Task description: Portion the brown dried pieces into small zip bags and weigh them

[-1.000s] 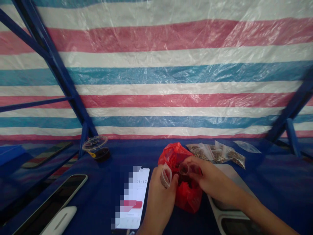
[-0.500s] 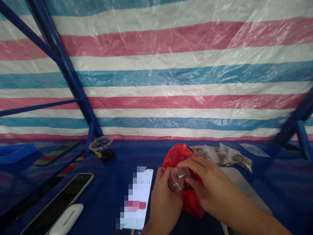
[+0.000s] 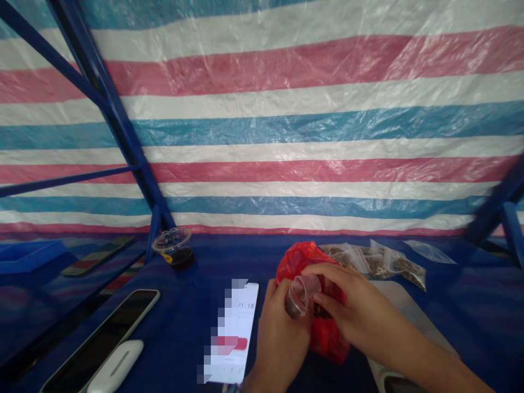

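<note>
Head view. My right hand (image 3: 360, 311) pinches a small clear cup (image 3: 305, 288) by its rim, tipped on its side with the mouth toward my left hand (image 3: 280, 333). My left hand is closed on a small clear pouch (image 3: 293, 305), held open just under the cup's mouth; dark bits show inside it. Both sit directly in front of the red bag (image 3: 315, 295), touching it.

Handling, as I judge it: cup is light, thin plastic, stiff enough at the rim but easily crushed at the wall; hold by the rim, gently. Pouch is limp and slick; grip it near the mouth, on both sides, or it folds shut. Bag is soft and gives no support.

Right of the bag lie filled packets (image 3: 385, 261) on the bench (image 3: 196, 262); left of it, a phone (image 3: 235, 333) with a timer.

Against the frame a second ago: the cup was upright over the bag and apart from the pouch; now it is tipped against the pouch. Timer reads 01:18, was 01:17.
</note>
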A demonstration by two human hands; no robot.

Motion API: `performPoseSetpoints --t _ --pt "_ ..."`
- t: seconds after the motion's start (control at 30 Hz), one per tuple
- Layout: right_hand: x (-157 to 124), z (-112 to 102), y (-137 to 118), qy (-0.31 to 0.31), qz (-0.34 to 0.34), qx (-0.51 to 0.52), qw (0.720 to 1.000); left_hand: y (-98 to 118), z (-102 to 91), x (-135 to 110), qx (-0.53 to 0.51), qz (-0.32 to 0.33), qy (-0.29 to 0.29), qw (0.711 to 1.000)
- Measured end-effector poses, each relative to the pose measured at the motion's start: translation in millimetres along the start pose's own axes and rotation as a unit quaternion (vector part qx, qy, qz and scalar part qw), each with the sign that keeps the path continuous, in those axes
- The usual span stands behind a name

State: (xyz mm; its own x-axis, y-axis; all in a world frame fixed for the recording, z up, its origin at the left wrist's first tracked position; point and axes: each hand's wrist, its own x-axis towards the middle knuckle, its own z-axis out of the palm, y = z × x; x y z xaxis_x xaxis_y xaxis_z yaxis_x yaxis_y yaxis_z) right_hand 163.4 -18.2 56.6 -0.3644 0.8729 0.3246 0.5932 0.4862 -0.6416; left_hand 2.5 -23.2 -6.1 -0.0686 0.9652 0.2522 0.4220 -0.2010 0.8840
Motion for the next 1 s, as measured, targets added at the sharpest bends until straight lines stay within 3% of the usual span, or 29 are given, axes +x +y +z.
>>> performPoseSetpoints --t 0.13,0.27,0.4,0.5,0.67,0.83,1.0 --pt "-0.8 -1.7 19.5 0.028 0.033 -0.026 0.999 -2.6 -1.3 1.3 0.004 0.016 0.058 0.998" --pt "-3.6 4.9 39.3 0.0 0.028 -0.106 0.994 -0.2 -3.1 1.1 0.011 0.027 0.143 0.989" --pt "-4.6 6.9 31.5 0.029 -0.007 -0.08 0.996 4.3 -7.9 2.2 0.039 0.058 0.189 0.98" --pt "-7.7 3.8 3.4 0.038 -0.014 -0.012 0.999 5.4 -13.7 2.3 0.074 0.098 0.163 0.979" --pt "-14.7 5.6 -33.1 -0.042 -0.065 -0.013 0.997 7.7 -18.6 -3.9 0.037 0.098 0.106 0.989" --pt "-13.7 5.9 -28.2 0.023 -0.05 0.024 0.998 16.6 -18.9 -7.9 -0.045 0.033 0.043 0.998" --pt "-12.3 -5.7 -22.7 0.071 -0.031 0.018 0.997 19.9 -17.3 -10.1 -0.091 0.051 -0.015 0.994"
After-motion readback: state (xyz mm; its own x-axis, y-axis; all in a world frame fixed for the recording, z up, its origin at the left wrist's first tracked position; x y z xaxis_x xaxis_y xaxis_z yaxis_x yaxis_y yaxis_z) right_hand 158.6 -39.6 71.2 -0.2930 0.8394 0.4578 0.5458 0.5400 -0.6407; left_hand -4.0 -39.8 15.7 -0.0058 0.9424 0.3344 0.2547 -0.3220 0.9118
